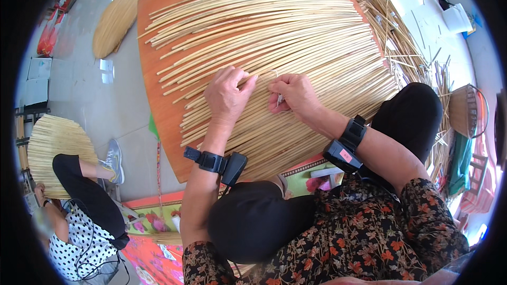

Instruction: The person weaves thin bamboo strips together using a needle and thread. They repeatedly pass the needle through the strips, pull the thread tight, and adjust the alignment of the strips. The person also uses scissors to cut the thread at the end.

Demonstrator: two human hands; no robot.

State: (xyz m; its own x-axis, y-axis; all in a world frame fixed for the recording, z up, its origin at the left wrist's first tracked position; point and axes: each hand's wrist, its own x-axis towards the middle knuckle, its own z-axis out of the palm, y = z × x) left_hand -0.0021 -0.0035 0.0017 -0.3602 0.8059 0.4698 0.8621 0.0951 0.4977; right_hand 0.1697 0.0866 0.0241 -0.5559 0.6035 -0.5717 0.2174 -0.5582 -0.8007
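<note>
Long pale straw-coloured stalks point(274, 37) lie side by side in a broad fan over an orange-brown board point(158, 111). My left hand point(228, 94) is closed above the middle of the stalks, its thumb and forefinger pinched near one stalk; what lies between the fingertips is too small to make out. Just to the right, my right hand point(297, 94) is closed on white thread point(280, 98), a small bundle of it showing at the fingers. A thin loop of the thread rises beside the forefinger. Black straps with small boxes sit round both my wrists.
Loose stalks point(391, 26) are heaped on the floor beyond the board's right edge, near a wicker basket point(463, 110). A finished-looking oval stalk mat point(119, 21) lies at the upper left. At the lower left a seated person point(84, 232) holds another stalk mat point(58, 148).
</note>
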